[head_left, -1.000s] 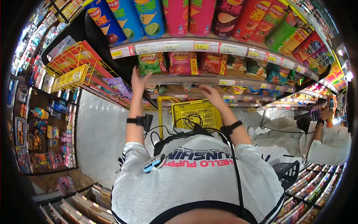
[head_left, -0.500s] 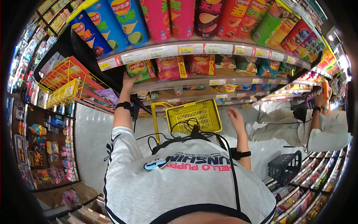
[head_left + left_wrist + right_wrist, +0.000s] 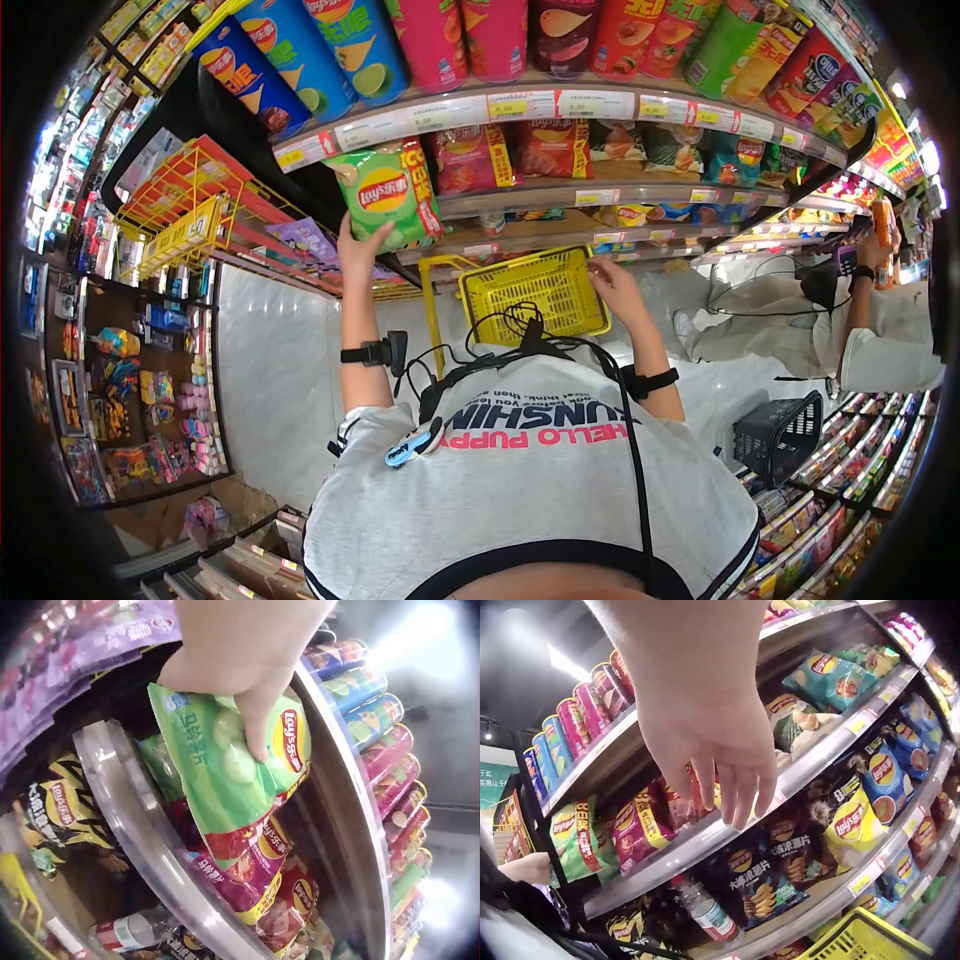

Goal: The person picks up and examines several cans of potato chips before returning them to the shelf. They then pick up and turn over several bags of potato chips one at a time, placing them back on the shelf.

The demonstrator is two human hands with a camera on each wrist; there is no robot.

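Observation:
My left hand (image 3: 358,252) grips a green bag of Lay's chips (image 3: 385,195) at the left end of a shelf. In the left wrist view, the thumb lies across the front of the green bag (image 3: 225,761) near its logo. The bag tilts out over the shelf lip, with another green bag partly behind it. My right hand (image 3: 615,285) hangs beside the right rim of a yellow shopping basket (image 3: 530,290) in the head view. Seen from the right wrist, that hand (image 3: 712,742) has loose, extended fingers and holds nothing.
Pink (image 3: 470,160) and red chip bags (image 3: 553,150) stand along the same shelf, below a row of chip canisters (image 3: 435,45). A yellow wire rack (image 3: 185,235) hangs at the left. Another person (image 3: 880,330) stands at the right, near a black basket (image 3: 778,438).
My left hand reached the green chip bag on the shelf, took hold of it and drew it out toward me. My right hand dropped from before the lower shelf to the basket's right side.

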